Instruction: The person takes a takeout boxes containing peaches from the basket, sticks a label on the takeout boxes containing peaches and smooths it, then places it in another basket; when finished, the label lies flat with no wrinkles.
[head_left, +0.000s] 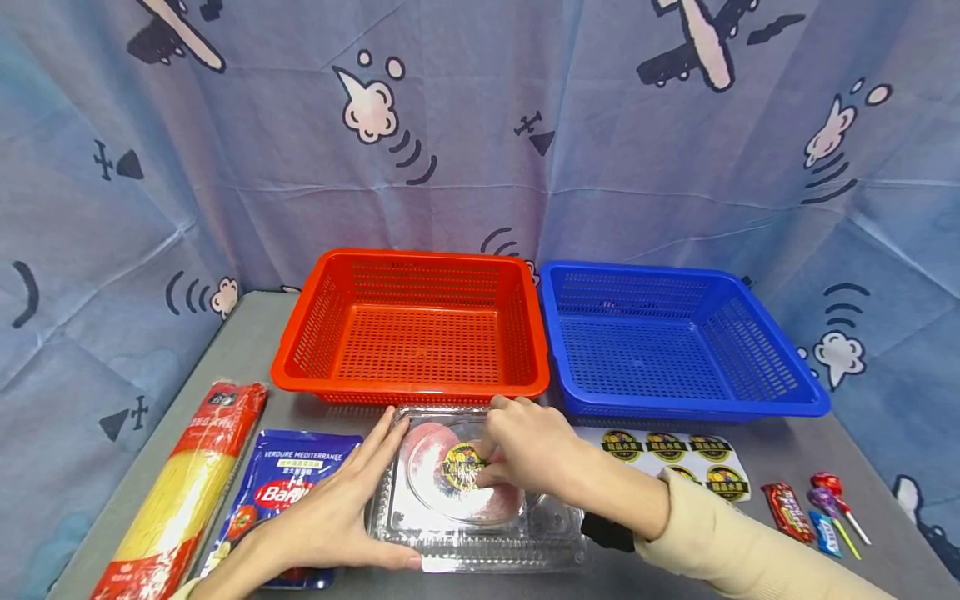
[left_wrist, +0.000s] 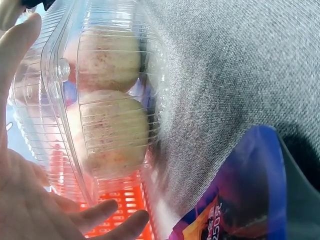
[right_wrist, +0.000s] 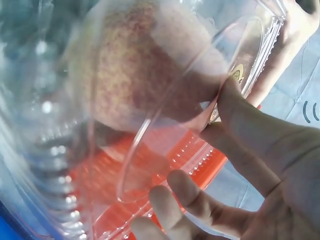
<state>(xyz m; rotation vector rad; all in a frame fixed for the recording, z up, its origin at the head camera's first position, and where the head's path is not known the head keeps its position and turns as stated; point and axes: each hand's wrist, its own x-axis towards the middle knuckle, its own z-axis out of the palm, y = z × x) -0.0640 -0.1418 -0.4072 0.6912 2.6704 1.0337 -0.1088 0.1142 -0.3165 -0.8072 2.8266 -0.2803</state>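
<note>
The clear box [head_left: 487,552] of round fruit [left_wrist: 117,132] sits on the table in front of the red basket [head_left: 412,388]. The left hand [head_left: 337,510], fingers spread, rests along the box's left side. The right hand [head_left: 528,448] is over the top, thumb and fingertips at the round sticker [head_left: 459,467]; whether they pinch its edge or only press it, I cannot tell. A blue pouch [head_left: 303,460] and noodles [head_left: 180,492] lie left, a sheet of stickers [head_left: 666,450] right
</note>
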